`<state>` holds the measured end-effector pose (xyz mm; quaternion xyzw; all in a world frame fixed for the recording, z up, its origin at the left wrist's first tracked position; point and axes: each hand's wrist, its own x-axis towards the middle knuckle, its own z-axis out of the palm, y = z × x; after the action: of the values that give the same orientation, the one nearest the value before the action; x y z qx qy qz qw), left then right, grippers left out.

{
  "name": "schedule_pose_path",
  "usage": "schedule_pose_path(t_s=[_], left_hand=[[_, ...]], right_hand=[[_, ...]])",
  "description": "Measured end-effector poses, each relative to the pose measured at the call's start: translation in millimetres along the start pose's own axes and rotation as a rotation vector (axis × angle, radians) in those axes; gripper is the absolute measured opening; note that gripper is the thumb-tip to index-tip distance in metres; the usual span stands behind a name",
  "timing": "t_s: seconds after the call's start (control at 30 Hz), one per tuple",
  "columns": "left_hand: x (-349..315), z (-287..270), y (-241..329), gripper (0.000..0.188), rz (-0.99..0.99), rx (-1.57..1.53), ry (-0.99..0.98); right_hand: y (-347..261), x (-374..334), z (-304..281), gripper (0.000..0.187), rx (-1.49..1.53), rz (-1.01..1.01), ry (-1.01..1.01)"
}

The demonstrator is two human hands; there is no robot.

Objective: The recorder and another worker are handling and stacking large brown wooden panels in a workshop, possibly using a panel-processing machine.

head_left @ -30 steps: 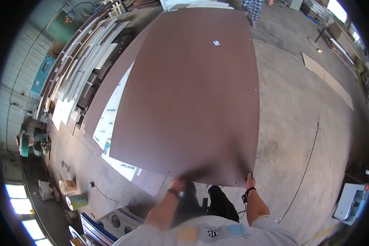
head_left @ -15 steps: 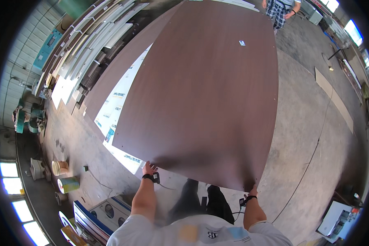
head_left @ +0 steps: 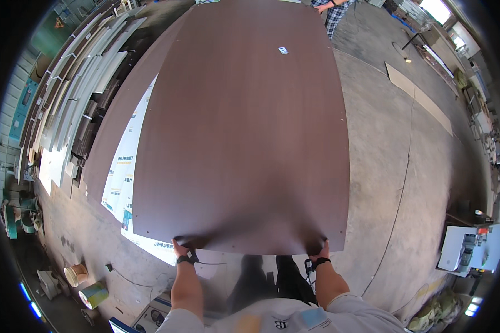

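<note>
A large dark brown panel (head_left: pixel 239 139) stretches away from me, with a small white-and-blue label (head_left: pixel 283 50) near its far end. My left hand (head_left: pixel 180 250) is closed on the near edge toward the left corner, thumb on top and the other fingers hidden beneath. Toward the right corner, my right hand (head_left: pixel 320 252) grips the same edge in the same way. Sheets with white printed film (head_left: pixel 118 175) show under the panel's left side, beside another brown panel (head_left: pixel 108 139). At the far right corner stands a person in checked trousers (head_left: pixel 337 19), a hand at the panel.
Long boards (head_left: pixel 80 83) are racked at the left. Buckets (head_left: pixel 93 295) and a cable (head_left: pixel 129 282) lie on the floor at lower left. A thin cord (head_left: pixel 401 191) and a flat strip (head_left: pixel 418 97) cross the right floor. A white machine (head_left: pixel 455 250) stands at lower right.
My view has turned right, so the panel now points more straight ahead. Both hands keep their hold on its near edge. The other person's hand has come to the panel's far corner.
</note>
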<state>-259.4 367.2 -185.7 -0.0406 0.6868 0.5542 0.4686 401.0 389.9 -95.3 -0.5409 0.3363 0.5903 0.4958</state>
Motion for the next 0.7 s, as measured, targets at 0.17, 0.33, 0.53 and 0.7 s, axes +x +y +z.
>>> schedule_pose_path(t_s=[0.17, 0.33, 0.53, 0.7], left_hand=[[-57.5, 109.5, -19.2, 0.059, -0.246, -0.220, 0.093], [-73.4, 102.8, 2.2, 0.068, -0.233, -0.045, 0.103], [-86.6, 115.8, -17.7, 0.061, -0.287, -0.071, 0.137], [-136.9, 158.1, -22.2, 0.066, -0.338, -0.078, -0.016]], right_hand=[[-29.1, 2.4, -39.8, 0.066, 0.008, -0.099, -0.121], [-21.3, -27.3, -14.4, 0.062, -0.052, -0.152, -0.123], [-57.9, -34.9, -34.8, 0.061, -0.005, -0.242, -0.133], [-94.1, -55.4, -47.4, 0.061, -0.011, -0.361, 0.023]])
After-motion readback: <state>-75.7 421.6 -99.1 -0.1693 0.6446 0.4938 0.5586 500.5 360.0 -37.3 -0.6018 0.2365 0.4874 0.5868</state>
